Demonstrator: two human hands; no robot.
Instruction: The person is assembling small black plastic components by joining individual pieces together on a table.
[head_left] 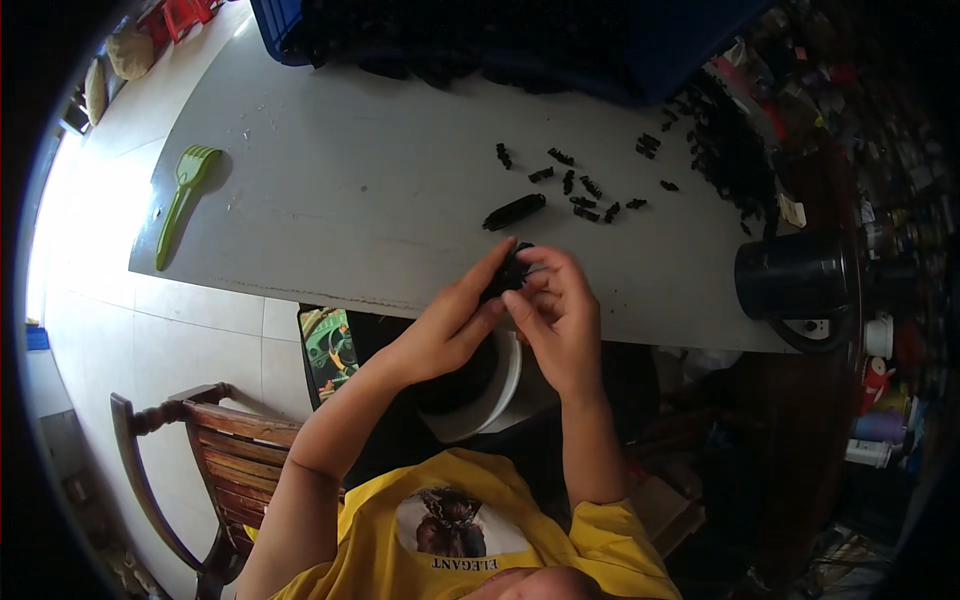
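Over the near edge of the grey table, my left hand (448,325) and my right hand (562,325) meet around a dark black part (508,275). My left fingers lie along one side of it, while my right thumb and fingers pinch it from the other. Much of the part is covered by the fingers, so its exact kind is not clear. Just beyond my hands lies a long, rounded black plastic piece (514,212). Several small black clip-like pieces (591,187) are scattered farther to the right. Under my hands, a white bucket (505,395) with dark contents is partly hidden.
A blue bin (285,30) of black parts stands at the table's far edge. A black heap (735,160) spreads at the far right, near a black cylindrical container (790,275). A green fork-shaped tool (182,200) lies left. A wooden chair (235,450) stands at lower left.
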